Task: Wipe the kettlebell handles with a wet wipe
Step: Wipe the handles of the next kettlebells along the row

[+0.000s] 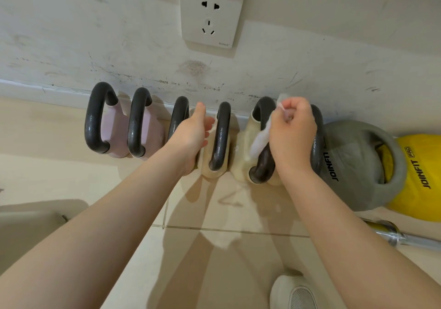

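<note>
Several kettlebells stand in a row along the wall, each with a dark handle. Two pink ones [114, 129] are at the left, cream ones [243, 146] in the middle, a grey one [353, 165] at the right. My right hand [292, 133] pinches a white wet wipe [261, 139] draped over the dark handle [262, 163] of the right cream kettlebell. My left hand [191, 134] hovers with fingers apart between two dark handles, next to the handle [220, 136] of the middle cream kettlebell, holding nothing.
A yellow kettlebell [420, 177] sits at the far right behind the grey one. A chrome bar [403, 237] lies on the tiled floor at the right. A wall socket [210, 12] is above. My shoe [293, 292] shows at the bottom.
</note>
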Available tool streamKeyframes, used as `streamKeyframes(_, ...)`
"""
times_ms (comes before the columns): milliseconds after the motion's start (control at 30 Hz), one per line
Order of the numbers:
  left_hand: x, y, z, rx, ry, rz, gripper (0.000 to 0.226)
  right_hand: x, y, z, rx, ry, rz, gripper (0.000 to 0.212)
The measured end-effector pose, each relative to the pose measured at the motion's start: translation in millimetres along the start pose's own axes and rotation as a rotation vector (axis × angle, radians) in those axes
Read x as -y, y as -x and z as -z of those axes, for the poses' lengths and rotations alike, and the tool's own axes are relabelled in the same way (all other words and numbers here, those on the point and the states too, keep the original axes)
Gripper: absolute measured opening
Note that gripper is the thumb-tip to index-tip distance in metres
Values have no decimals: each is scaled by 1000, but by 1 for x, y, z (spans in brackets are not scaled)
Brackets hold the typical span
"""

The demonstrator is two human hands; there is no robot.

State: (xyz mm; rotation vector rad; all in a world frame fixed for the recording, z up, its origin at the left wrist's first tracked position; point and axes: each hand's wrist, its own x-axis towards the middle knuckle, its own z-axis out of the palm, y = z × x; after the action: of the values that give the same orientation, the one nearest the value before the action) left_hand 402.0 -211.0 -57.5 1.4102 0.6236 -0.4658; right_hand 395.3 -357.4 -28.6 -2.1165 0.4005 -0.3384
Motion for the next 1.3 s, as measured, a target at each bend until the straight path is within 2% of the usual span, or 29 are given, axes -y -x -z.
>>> streamKeyframes(100,2,-5,0,65,58,56,54,-6,8,-24,211,188,159,5)
streamKeyframes(200,5,-11,5,82,95,63,60,-15,26,-60,450,260,126,29)
streamKeyframes(267,4,-15,9,93,99,78,62,-18,29,-65,407,126,26,39)
streamKeyframes(367,3,-20,8,89,32,86,50,-23,22,-61,231,-177,-263,30)
streamKeyframes(400,2,-22,6,88,-10,80,44,-23,22,-62,248,-226,-370,27)
streamKeyframes(467,3,-24,4,86,-129,38,28,-25,32,-70,413,-205,-552,26)
streamKeyframes(500,3,-26,4,79,-175,6,23,-25,39,-76,497,-183,-622,25)
streamKeyframes(567,2,-29,5,70,-218,-32,17,-22,45,-82,554,-180,-682,16)
streamKeyframes(633,-1,-32,5,74,-242,-41,14,-18,34,-85,530,-348,-746,14)
streamKeyframes(667,-2,-34,4,72,-267,-43,16,-16,24,-85,512,-474,-793,20)
streamKeyframes(733,-4,-39,1,56,-316,-44,27,-15,15,-86,513,-538,-773,26)
streamKeyframes(833,-3,-43,0,46,-294,-19,36,-19,39,-80,530,-479,-481,26)
streamKeyframes(933,-1,-44,1,63,-310,-28,26,-33,51,-75,524,-516,-298,42)
streamKeyframes(1033,0,-46,-1,66,-326,-48,22,-31,28,-80,388,-466,-295,42)
streamKeyframes(1133,0,-47,-2,75,-269,-29,22,-36,30,-87,143,-381,-292,34)
streamKeyframes(1233,2,-48,0,94,-200,-16,22,-45,38,-92,42,-430,-430,24)
streamKeyframes(1300,2,-46,1,92,-203,-24,22,-43,37,-93,51,-559,-567,6)
